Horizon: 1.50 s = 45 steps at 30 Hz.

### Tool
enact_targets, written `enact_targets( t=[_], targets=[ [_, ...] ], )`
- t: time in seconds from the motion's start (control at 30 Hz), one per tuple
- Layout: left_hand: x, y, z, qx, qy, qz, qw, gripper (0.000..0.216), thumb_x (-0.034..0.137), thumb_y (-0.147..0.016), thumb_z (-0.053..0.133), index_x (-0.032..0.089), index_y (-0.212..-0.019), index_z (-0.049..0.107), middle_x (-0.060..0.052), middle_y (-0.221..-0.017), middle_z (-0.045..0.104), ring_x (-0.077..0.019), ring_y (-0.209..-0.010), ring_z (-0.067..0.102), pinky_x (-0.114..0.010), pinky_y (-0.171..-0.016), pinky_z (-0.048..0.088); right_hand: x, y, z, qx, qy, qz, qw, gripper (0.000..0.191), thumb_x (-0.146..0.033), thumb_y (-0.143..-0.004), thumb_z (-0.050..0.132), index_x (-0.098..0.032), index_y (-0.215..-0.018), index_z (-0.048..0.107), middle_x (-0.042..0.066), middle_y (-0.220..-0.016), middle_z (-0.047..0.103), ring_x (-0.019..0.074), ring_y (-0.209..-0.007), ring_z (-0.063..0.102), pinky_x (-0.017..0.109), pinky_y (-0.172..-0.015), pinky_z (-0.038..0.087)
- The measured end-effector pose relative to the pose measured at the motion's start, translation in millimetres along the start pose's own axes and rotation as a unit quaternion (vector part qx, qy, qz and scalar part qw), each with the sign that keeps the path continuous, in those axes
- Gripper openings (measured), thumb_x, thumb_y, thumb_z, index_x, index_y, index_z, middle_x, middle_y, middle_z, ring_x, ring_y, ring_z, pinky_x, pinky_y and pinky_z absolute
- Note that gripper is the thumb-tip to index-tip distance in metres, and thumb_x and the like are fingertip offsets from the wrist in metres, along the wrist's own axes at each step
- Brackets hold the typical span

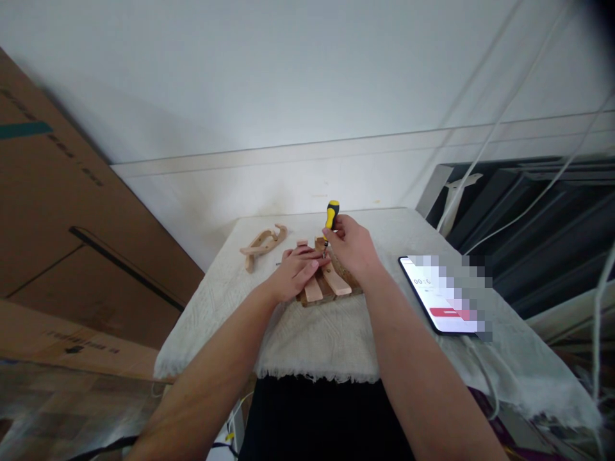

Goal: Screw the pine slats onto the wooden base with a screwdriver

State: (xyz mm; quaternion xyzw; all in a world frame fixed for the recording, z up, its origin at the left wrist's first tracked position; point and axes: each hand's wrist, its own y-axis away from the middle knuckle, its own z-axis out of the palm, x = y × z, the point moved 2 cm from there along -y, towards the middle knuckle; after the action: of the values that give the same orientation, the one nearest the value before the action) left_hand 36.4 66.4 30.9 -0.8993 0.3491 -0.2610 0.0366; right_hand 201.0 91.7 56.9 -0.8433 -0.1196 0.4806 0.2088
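Counter (336,339) small, draped in white cloth, set against white wall; cardboard boxes (57,224) at left, phone (442,294) at right edge, curved wooden piece (262,246) farther back. Left hand (295,272) lies flat, fingers spread, pressing wooden slats (327,285) mid-counter. Right hand (350,246), grip clenched round yellow-black screwdriver (330,221), holds it upright, tip down at slats

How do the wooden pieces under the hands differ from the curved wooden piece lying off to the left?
The flat slatted wooden assembly lies under both hands: the left hand presses on it, and the right hand holds a yellow-and-black screwdriver upright over it. The curved light wooden piece lies untouched and apart. The assembly has straight slats; the other is hooked and slender. Both are pale wood on the white cloth.
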Motion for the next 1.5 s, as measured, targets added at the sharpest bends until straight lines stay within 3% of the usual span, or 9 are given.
enact_targets(
  t=[0.17,0.4,0.7,0.9,1.0,1.23,1.37,1.5],
  targets=[
    [-3.4,-2.1,3.5,0.015,0.011,0.036,0.999,0.068,0.052,-0.098,0.01,0.021,-0.13,0.061,-0.008,-0.139,0.056,-0.0251,-0.132,0.044,-0.047,-0.114,0.022,1.3,-0.3,0.9,0.001,-0.021,-0.004,1.0,0.022,-0.034,-0.084,0.057,-0.019,-0.099,0.06,0.01,-0.097,0.071,0.0211,-0.079,0.066,0.037,-0.075,0.051],
    [-4.9,-3.4,5.0,0.009,0.012,0.023,1.0,0.061,0.047,-0.099,0.011,0.026,-0.134,0.057,-0.002,-0.14,0.056,-0.0236,-0.131,0.043,-0.047,-0.113,0.022,-0.4,1.1,1.2,0.004,-0.015,-0.015,1.0,0.028,-0.035,-0.082,0.058,-0.018,-0.104,0.061,0.009,-0.101,0.071,0.0197,-0.076,0.064,0.037,-0.074,0.05],
    [-2.1,-3.8,3.7,-0.004,0.022,0.01,1.0,0.061,0.049,-0.099,0.014,0.023,-0.133,0.058,-0.005,-0.14,0.056,-0.0237,-0.133,0.042,-0.046,-0.114,0.02,-2.7,0.4,-0.7,-0.011,-0.051,0.009,0.999,0.025,-0.033,-0.084,0.051,-0.018,-0.1,0.064,0.007,-0.097,0.071,0.02,-0.081,0.063,0.036,-0.077,0.048],
    [-2.9,-3.5,3.6,-0.005,0.017,0.006,1.0,0.059,0.05,-0.099,0.019,0.023,-0.132,0.059,-0.005,-0.137,0.059,-0.026,-0.132,0.042,-0.048,-0.113,0.021,0.0,-0.3,1.1,0.021,-0.045,0.023,0.999,0.029,-0.042,-0.077,0.064,-0.019,-0.092,0.058,0.007,-0.095,0.068,0.0187,-0.077,0.062,0.035,-0.072,0.048],
    [-1.5,-3.6,2.5,-0.01,0.014,0.002,1.0,0.06,0.052,-0.098,0.021,0.021,-0.133,0.058,-0.007,-0.135,0.06,-0.0283,-0.132,0.042,-0.05,-0.113,0.021,2.0,-0.7,3.5,0.025,-0.079,0.019,0.996,0.031,-0.04,-0.076,0.064,-0.019,-0.098,0.055,0.006,-0.095,0.068,0.0181,-0.077,0.062,0.035,-0.073,0.049],
    [-0.5,-3.6,2.0,-0.01,0.016,0.005,1.0,0.062,0.055,-0.097,0.02,0.021,-0.134,0.057,-0.007,-0.137,0.058,-0.0295,-0.132,0.041,-0.05,-0.113,0.02,-0.6,-1.2,-0.5,0.0,-0.068,-0.01,0.998,0.016,-0.032,-0.082,0.054,-0.02,-0.09,0.061,0.005,-0.091,0.069,0.0192,-0.08,0.062,0.035,-0.075,0.048],
    [-1.0,-3.5,2.1,-0.02,0.01,0.009,1.0,0.06,0.054,-0.098,0.021,0.023,-0.135,0.056,-0.006,-0.139,0.057,-0.0286,-0.132,0.041,-0.05,-0.112,0.02,-1.9,0.5,1.0,0.02,-0.038,-0.001,0.999,0.027,-0.039,-0.076,0.064,-0.019,-0.093,0.06,0.005,-0.091,0.068,0.0175,-0.073,0.058,0.035,-0.072,0.046],
    [-1.5,-4.5,2.3,-0.022,0.009,0.013,1.0,0.057,0.051,-0.098,0.023,0.023,-0.134,0.058,-0.005,-0.138,0.057,-0.0279,-0.131,0.041,-0.05,-0.112,0.022,-3.0,2.4,5.2,0.002,-0.053,0.015,0.999,0.031,-0.043,-0.078,0.063,-0.019,-0.097,0.06,0.005,-0.096,0.068,0.0162,-0.072,0.057,0.034,-0.07,0.046]
  ],
)
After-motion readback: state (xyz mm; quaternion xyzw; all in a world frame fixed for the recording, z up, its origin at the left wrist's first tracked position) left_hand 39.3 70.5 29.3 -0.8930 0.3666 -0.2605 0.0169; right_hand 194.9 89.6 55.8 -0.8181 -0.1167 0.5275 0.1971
